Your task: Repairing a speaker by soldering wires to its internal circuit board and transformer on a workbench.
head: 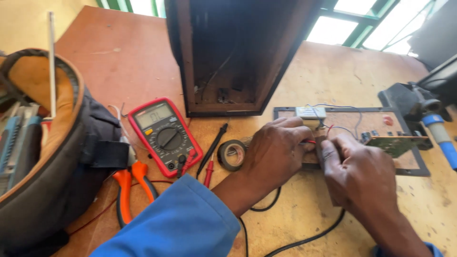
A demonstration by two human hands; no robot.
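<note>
Both hands are together over a flat dark-framed panel (409,167) that lies on the wooden worktop (304,209). The left hand (275,153) is curled, with its fingertips pinched on a thin red wire (310,142), and the right hand (350,173) is also half closed, its fingers pressed near the same wire; what exactly it grips I cannot tell. The wire goes toward a green circuit board (395,144) at the right part of the panel, and a small white box (311,113) with thin leads sits at the panel's far edge. I think the main risk is that the thin wire is pulled too strongly and breaks off from the board, or that it touches a wrong contact. The roll of black tape (232,155) is just beside the left hand and could be pushed away by the wrist. The red multimeter (164,134) lies near, with its probes (212,157) loose on the worktop, and the black cable (304,240) under the forearms may catch. As for containers, an open tool bag (45,157) stands at the left with tools inside, not clear which, and orange-handled pliers (131,188) lie beside it. An open wooden speaker cabinet (228,57) stands behind; inside I see only some wires and small fittings.
</note>
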